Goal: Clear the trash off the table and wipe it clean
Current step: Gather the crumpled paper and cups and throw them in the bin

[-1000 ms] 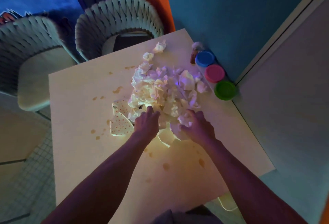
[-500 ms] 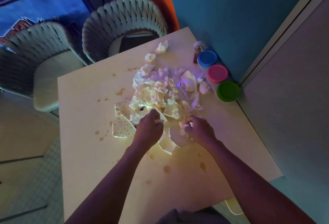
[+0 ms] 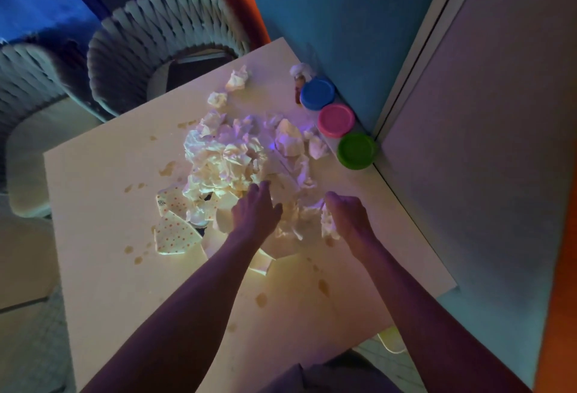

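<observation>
I'm looking down at the pale square table (image 3: 103, 267), where a heap of crumpled paper napkins (image 3: 231, 158) is sitting at its centre, with polka-dot paper scraps (image 3: 176, 233) lying just beside the heap's left edge. My left hand (image 3: 257, 210) is lying flat on the near side of the heap, fingers spread and nearly straight, gripping nothing. My right hand (image 3: 348, 216) is curling around a napkin wad (image 3: 327, 224) at the heap's near right. Brown spill stains (image 3: 260, 299) are dotting the tabletop. Blue (image 3: 317, 93), pink (image 3: 335, 120) and green (image 3: 356, 150) lidded tubs are lining the wall edge.
</observation>
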`<state>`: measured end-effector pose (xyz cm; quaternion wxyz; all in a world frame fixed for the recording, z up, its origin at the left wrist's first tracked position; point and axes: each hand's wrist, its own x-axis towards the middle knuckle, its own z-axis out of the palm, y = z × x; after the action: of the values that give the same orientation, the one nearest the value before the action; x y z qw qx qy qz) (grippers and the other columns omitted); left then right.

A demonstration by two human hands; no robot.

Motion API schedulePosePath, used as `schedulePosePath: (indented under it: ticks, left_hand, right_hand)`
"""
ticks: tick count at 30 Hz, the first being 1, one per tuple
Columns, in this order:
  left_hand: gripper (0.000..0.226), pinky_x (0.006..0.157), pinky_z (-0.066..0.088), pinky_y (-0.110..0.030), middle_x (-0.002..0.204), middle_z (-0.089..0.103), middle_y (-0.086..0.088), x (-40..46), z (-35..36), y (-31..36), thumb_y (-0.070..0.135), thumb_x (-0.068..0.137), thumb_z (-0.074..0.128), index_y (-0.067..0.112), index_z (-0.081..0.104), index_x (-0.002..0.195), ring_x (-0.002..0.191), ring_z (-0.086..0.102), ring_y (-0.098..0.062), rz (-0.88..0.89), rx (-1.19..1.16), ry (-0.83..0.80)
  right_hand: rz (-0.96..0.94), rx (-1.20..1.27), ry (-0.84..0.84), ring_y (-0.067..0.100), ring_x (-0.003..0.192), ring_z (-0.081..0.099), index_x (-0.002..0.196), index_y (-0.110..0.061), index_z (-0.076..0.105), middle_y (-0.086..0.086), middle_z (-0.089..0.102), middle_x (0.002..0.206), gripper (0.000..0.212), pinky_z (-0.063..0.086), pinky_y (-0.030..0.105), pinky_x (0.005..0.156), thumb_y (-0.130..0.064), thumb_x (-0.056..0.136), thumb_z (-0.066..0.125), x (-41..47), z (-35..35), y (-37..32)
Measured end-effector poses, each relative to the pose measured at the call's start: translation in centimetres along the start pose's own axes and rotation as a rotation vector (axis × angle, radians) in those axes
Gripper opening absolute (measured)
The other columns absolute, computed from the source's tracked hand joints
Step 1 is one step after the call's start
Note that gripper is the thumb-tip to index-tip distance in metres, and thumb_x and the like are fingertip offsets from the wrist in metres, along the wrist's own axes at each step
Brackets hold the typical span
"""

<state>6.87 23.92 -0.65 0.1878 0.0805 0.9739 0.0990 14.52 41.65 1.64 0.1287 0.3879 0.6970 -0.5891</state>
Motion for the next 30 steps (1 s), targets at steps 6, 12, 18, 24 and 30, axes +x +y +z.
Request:
schedulePosePath:
  ticks: [6,12,18,24,30]
  left_hand:
    - [0.042,0.073,0.048,-0.038,0.120,0.062,-0.007,0.6,0.7,0.2,0.045,0.087,0.068,0.021,0.060,0.120,0.100,0.066,-0.038,-0.034,-0.045,0.022]
    - [0.031,0.069,0.035,-0.034,0.096,0.054,-0.002,-1.3,-0.6,0.2,0.037,0.081,0.070,0.015,0.061,0.101,0.082,0.055,-0.031,-0.130,-0.250,0.095]
    - [0.022,0.064,0.041,-0.036,0.089,0.064,0.000,-4.0,-1.2,-0.6,0.019,0.081,0.067,0.017,0.051,0.096,0.073,0.058,-0.029,-0.139,-0.453,0.150]
    - [0.055,0.080,0.053,-0.035,0.109,0.070,0.011,-5.7,-0.9,-1.1,0.015,0.083,0.059,0.044,0.051,0.129,0.092,0.065,-0.018,-0.064,-0.460,0.058]
    - [0.021,0.068,0.045,-0.036,0.088,0.058,0.000,-5.7,-0.9,0.6,0.039,0.084,0.050,0.024,0.063,0.078,0.082,0.060,-0.031,-0.078,-0.398,0.038]
  right_hand:
    - [-0.053,-0.098,-0.005,0.021,0.056,0.056,0.061,-0.011,0.052,0.006,0.067,0.062,0.027,0.044,0.028,0.050,-0.031,0.072,0.068,1.1,0.0,1.5]
    - [-0.205,-0.327,0.021,0.027,0.073,0.052,0.077,-0.020,0.050,0.004,0.055,0.081,0.013,0.041,0.031,0.061,-0.008,0.076,0.055,2.0,0.5,1.9]
    - [-0.220,-0.720,-0.164,0.036,0.102,0.062,0.132,-0.031,0.048,0.006,0.046,0.120,0.052,0.051,0.039,0.088,-0.044,0.083,0.065,2.4,1.9,2.2]
    - [-0.318,-0.924,-0.157,0.034,0.106,0.062,0.132,-0.026,0.049,0.006,0.050,0.121,0.048,0.049,0.038,0.083,-0.040,0.089,0.064,2.1,2.6,4.1]
    - [-0.277,-0.773,-0.101,0.035,0.098,0.063,0.103,-0.016,0.061,0.009,0.065,0.105,0.017,0.043,0.032,0.074,-0.022,0.088,0.056,2.3,2.2,4.6]
